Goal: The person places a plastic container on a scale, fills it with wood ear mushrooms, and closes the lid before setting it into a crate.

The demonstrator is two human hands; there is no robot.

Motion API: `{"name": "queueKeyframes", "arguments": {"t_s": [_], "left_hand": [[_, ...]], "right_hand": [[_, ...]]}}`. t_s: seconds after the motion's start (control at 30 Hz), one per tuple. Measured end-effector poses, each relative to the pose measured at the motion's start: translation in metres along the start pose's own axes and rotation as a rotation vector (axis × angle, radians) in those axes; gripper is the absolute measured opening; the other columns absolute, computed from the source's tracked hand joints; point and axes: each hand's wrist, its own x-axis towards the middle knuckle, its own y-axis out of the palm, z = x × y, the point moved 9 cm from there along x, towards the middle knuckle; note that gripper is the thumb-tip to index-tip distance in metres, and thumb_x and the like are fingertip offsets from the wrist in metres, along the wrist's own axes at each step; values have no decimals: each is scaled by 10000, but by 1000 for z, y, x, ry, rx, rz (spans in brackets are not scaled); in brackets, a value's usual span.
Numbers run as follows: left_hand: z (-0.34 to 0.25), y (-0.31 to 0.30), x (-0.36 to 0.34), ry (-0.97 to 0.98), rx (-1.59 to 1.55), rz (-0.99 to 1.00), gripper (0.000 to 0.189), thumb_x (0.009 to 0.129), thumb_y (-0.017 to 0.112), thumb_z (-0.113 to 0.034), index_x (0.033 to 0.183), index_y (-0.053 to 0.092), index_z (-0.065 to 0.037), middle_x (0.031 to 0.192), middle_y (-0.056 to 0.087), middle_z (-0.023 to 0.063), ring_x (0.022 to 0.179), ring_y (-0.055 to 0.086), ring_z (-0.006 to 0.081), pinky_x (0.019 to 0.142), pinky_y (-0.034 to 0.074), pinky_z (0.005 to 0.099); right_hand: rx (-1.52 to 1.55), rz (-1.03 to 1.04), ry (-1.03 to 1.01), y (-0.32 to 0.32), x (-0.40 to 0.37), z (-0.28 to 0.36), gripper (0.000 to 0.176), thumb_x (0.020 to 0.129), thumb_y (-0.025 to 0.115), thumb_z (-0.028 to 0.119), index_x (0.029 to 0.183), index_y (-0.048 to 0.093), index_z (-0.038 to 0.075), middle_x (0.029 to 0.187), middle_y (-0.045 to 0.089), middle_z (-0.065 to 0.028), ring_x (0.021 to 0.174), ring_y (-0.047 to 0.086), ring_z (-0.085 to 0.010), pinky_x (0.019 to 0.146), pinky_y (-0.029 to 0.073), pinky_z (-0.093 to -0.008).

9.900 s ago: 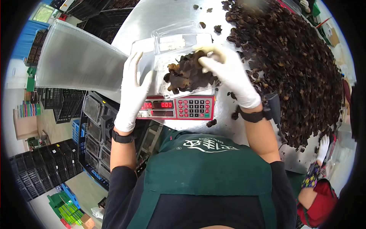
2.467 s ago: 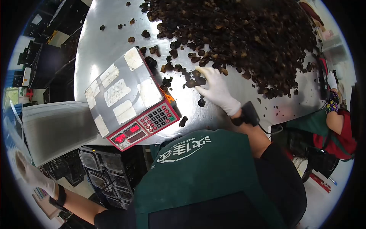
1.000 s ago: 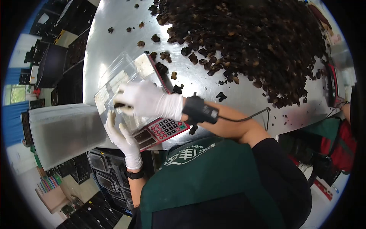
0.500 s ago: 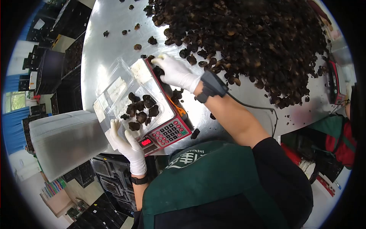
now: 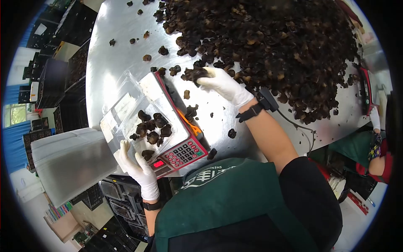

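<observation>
My right hand (image 5: 224,85), in a white glove, grips a bunch of dark dried fungus (image 5: 196,75) above the table, close to the big pile (image 5: 268,46). A clear plastic container (image 5: 126,98) with several dark pieces (image 5: 153,126) in it rests on a red scale (image 5: 184,147) whose display is lit red. My left hand (image 5: 137,166), also gloved, touches the container's near edge, thumb and fingers apart.
Loose pieces lie scattered on the metal table (image 5: 113,63). An orange tool (image 5: 192,126) is beside the scale. A stack of clear lids or trays (image 5: 73,161) stands at the left. At far right are a co-worker's gloved hand (image 5: 375,118) and another red scale (image 5: 366,90).
My right hand has moved right, away from the scale's far corner, and now holds a bunch of fungus. The co-worker's gloved hand has come into view.
</observation>
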Motion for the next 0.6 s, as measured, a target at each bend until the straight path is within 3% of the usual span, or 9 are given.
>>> {"name": "queueKeyframes", "arguments": {"t_s": [0.03,0.13,0.17,0.23,0.3,0.4,0.43,0.53,0.6], "left_hand": [[-2,0,1,10,-5,-10,456,999,483,-139,1418,437,35,1269,540,207,1180,542,334,1050,407,438],[-1,-3,2,24,-23,-10,458,981,486,-89,1419,434,34,1292,517,213,1174,555,340,1044,423,446],[0,-3,2,17,-28,-12,460,980,485,-83,1422,430,34,1300,511,213,1178,558,340,1044,424,448],[1,-3,0,13,-14,-6,470,976,478,-63,1430,414,40,1315,498,214,1189,563,342,1055,420,455],[0,-1,0,-10,-25,-5,471,1021,470,-180,1434,412,39,1329,515,207,1218,547,323,1072,398,433],[-1,-1,1,-5,-28,-3,477,1043,466,-233,1431,419,41,1327,527,203,1222,544,317,1073,392,423],[-1,-1,2,3,-27,-5,474,1042,466,-230,1428,422,42,1323,529,203,1217,547,319,1069,395,423],[-2,-2,1,5,11,-10,456,1036,473,-213,1412,441,44,1309,531,205,1201,552,322,1058,401,426],[-1,-2,0,-10,6,13,453,989,475,-98,1417,434,43,1338,518,224,1224,537,354,1079,397,431]], "right_hand": [[46,46,27,-7,-6,-1,370,895,654,113,1250,616,16,1029,680,-49,869,668,-124,674,519,-234],[197,99,-68,-21,-39,19,542,876,614,82,1390,471,-7,1266,618,-141,1164,627,-211,833,551,-290],[338,157,-44,-29,-43,19,596,869,577,39,1441,411,11,1403,533,-170,1333,523,-269,907,552,-328],[315,113,-195,-42,-46,35,531,914,567,104,1427,441,47,1348,562,-120,1199,592,-217,832,569,-315],[292,-131,-68,-67,-32,30,379,912,646,157,1265,599,27,1123,647,-59,925,629,-91,662,539,-245],[-415,-310,-37,-52,-10,58,296,917,682,286,1115,701,67,1016,679,-28,880,593,-56,611,469,-216],[-533,-304,-171,-39,-1,65,290,863,729,298,1043,729,71,1021,672,-67,856,621,-98,661,502,-266],[-1552,-285,-542,7,22,68,460,786,767,330,1196,665,149,1142,606,-97,1009,609,-262,817,538,-390],[-1668,-161,-612,12,38,34,286,830,711,262,1090,661,154,1057,597,-57,1000,587,-268,761,551,-413]]}}
